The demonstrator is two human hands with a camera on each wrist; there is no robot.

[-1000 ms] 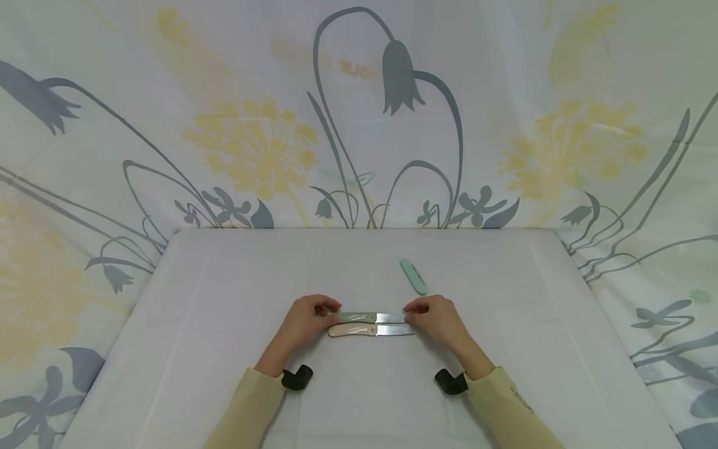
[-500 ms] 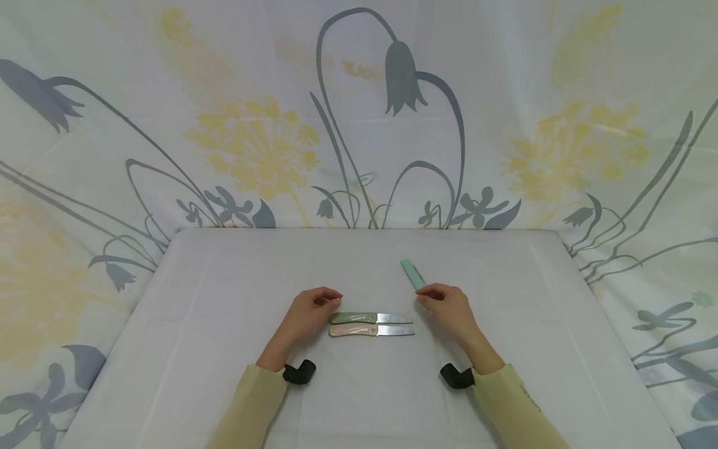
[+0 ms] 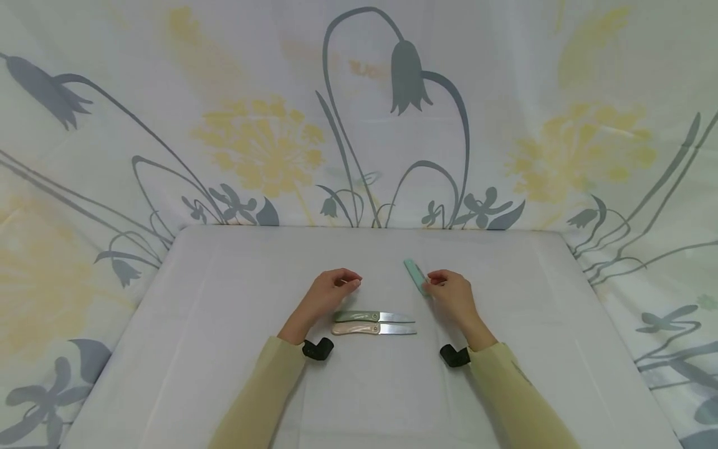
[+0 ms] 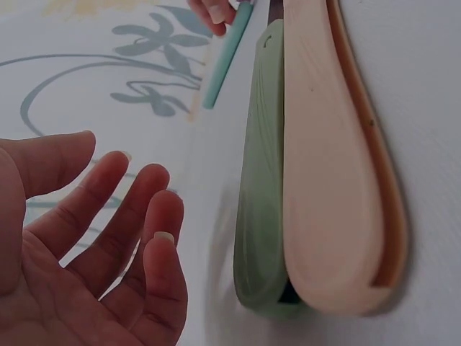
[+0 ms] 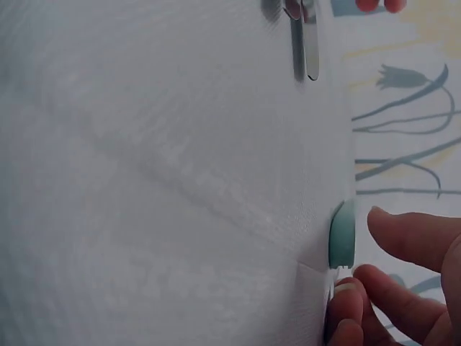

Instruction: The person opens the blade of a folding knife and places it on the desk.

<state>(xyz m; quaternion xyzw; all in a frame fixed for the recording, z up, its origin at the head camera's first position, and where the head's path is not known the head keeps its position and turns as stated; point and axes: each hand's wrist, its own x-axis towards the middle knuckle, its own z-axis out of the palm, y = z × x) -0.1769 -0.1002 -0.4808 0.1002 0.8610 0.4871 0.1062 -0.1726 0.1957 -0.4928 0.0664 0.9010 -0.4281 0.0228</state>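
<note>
Two unfolded pocket knives lie side by side on the white table, blades pointing right: one with a green handle [image 3: 356, 316], one with a pale pink handle [image 3: 356, 328]. Farther back and to the right is a folded mint-green pocket knife [image 3: 414, 273], lying slantwise. My right hand [image 3: 454, 299] is at its near end. In the right wrist view the fingers are right at the mint knife [image 5: 343, 236], with the thumb spread away from it. My left hand [image 3: 330, 294] hovers just behind the green handle, holding nothing, its fingers loosely bent in the left wrist view.
A white cloth covers the table [image 3: 224, 274]. A curtain [image 3: 359, 125] with grey and yellow flowers hangs behind it and at both sides. Black wrist devices sit at the left cuff [image 3: 318, 349] and the right cuff [image 3: 454, 356].
My right hand has left the blade tips of the two unfolded knives and moved back to the mint knife. My left hand has left the handles, moving back and to the right.
</note>
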